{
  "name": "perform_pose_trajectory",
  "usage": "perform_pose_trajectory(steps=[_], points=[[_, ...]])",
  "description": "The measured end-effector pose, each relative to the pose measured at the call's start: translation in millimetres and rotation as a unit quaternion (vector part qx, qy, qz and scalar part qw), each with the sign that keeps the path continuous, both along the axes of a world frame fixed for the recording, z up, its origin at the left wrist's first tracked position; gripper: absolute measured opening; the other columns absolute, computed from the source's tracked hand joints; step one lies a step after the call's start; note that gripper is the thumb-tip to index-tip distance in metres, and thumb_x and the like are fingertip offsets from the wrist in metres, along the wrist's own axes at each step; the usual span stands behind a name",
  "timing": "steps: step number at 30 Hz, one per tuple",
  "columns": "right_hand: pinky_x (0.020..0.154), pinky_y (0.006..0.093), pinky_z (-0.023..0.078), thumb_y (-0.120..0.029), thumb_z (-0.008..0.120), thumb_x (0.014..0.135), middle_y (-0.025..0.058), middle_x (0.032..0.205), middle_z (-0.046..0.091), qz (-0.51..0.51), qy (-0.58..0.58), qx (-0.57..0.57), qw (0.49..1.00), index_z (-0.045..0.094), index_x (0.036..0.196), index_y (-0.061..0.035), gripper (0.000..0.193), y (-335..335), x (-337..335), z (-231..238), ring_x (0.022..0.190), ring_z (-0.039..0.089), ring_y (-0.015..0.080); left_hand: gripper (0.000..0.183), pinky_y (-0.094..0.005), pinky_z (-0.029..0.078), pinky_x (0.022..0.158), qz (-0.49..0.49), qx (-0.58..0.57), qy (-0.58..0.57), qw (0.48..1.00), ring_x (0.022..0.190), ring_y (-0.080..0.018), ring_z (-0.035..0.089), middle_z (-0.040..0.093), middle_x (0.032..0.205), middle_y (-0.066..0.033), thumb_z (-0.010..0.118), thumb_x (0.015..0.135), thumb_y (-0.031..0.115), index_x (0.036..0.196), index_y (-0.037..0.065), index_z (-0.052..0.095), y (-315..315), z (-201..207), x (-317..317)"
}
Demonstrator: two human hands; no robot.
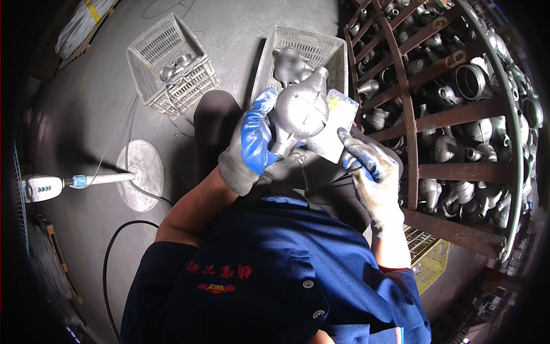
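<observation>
My left hand (252,137), in a blue-coated grey knit glove, grips a silvery metal casting (301,112) with a rounded body and a tubular neck at each end. The casting is tilted above my lap, and a raised cross-shaped line runs over its face. To its right shows a flat whitish sheet (335,137) with a yellow patch, partly hidden behind the casting. My right hand (372,169), in a worn, stained glove, is beside the sheet's right edge with its fingers curled. The index fingertip meets that edge; what the fingers hold is hidden.
In front stands a grey plastic crate (338,54) with metal castings inside. Another crate (154,43) at the left holds metal parts. A brown metal rack (407,114) full of castings rises close on the right. At left are a round-based stand (152,178) and a black cable (109,252).
</observation>
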State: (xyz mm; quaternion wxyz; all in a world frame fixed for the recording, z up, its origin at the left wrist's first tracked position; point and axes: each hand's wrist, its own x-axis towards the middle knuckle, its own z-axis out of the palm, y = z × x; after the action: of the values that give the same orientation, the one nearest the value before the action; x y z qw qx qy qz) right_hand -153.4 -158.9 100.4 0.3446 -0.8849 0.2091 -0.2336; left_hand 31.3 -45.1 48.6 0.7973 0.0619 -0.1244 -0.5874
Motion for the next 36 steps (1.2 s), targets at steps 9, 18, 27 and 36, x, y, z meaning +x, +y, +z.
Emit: perform_pose_trajectory(steps=[9, 18, 27, 36], points=[[0.071, 0.0321, 0.049, -0.001, 0.063, 0.075, 0.0145, 0.094, 0.067, 0.027, 0.038, -0.049, 0.998, 0.066, 0.097, -0.0002, 0.022, 6.2, -3.2, 1.9, 0.078, 0.063, 0.0262, 0.06, -0.0353, 0.046, 0.093, 0.256, 0.107, -0.496, 0.823, 0.108, -0.0265, 0.055, 0.051, 0.117, -0.0199, 0.063, 0.08, 0.014, 0.126, -0.01, 0.034, 3.1, -16.2, -1.6], [0.069, 0.0321, 0.049, -0.003, 0.06, 0.073, 0.0137, 0.086, 0.065, 0.06, 0.011, 0.033, 0.998, 0.065, 0.092, 0.0008, 0.02, 2.6, -9.5, 0.1, 0.073, 0.062, 0.0253, 0.079, -0.0356, 0.046, 0.091, 0.391, 0.084, -0.702, 0.589, 0.103, -0.0285, 0.057, 0.053, 0.113, -0.0218, 0.079, 0.069, 0.013, 0.126, -0.015, 0.031, 4.0, -26.1, 3.4], [0.07, 0.0312, 0.049, -0.001, 0.063, 0.075, 0.0123, 0.085, 0.064, 0.007, -0.038, -0.044, 0.998, 0.066, 0.102, -0.0012, 0.027, -3.2, -9.8, -0.8, 0.075, 0.062, 0.0234, 0.09, -0.036, 0.044, 0.092, 0.295, 0.116, -0.614, 0.723, 0.101, -0.0273, 0.058, 0.055, 0.114, -0.0188, 0.082, 0.067, 0.026, 0.127, -0.014, 0.028, -0.3, -44.6, 3.5], [0.069, 0.0364, 0.05, -0.004, 0.067, 0.065, 0.0119, 0.086, 0.06, 0.005, 0.006, -0.134, 0.991, 0.066, 0.099, -0.0091, 0.034, -1.8, -8.1, -2.0, 0.075, 0.061, 0.03, 0.085, -0.0362, 0.039, 0.1, 0.414, 0.037, -0.679, 0.606, 0.116, -0.0213, 0.048, 0.049, 0.125, -0.013, 0.078, 0.071, 0.02, 0.134, 0.0, 0.025, 0.3, -48.4, 2.4]])
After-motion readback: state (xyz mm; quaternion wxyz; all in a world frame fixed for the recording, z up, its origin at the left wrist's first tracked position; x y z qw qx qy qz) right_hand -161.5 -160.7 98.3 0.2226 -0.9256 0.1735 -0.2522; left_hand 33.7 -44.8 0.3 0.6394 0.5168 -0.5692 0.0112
